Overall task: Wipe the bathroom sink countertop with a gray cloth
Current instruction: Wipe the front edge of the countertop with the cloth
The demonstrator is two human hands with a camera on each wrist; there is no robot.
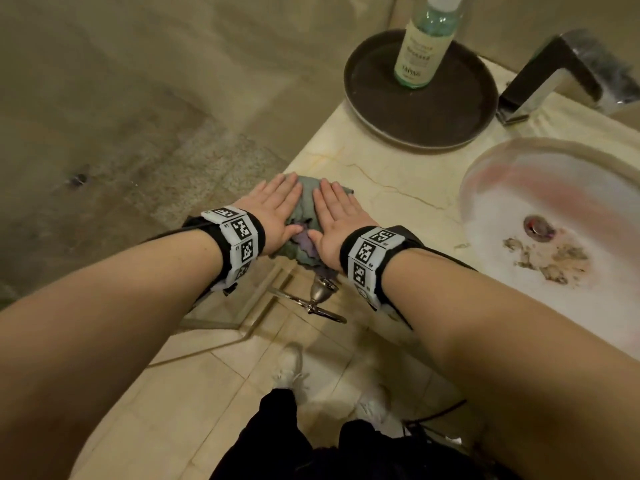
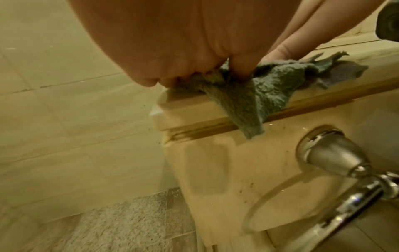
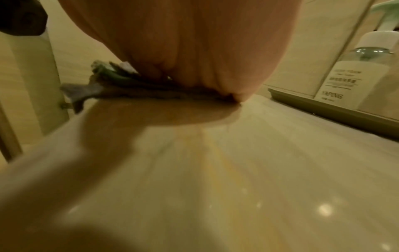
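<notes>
Both flat hands, the left hand (image 1: 273,209) and right hand (image 1: 337,218), are pressing the crumpled gray cloth (image 1: 306,202) with straight fingers onto the cream marble countertop (image 1: 398,174), left of the round white sink (image 1: 485,168). Wiping is going on; next comes sliding it toward the sink.

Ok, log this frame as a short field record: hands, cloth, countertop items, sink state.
left hand: flat, fingers straight, pressing on the gray cloth
right hand: flat beside it, also pressing the cloth
cloth: bunched at the countertop left front corner, one flap hanging over the edge
tray: dark, round, holds a pump bottle
faucet: chrome, behind the basin
sink: brownish debris near the drain
</notes>
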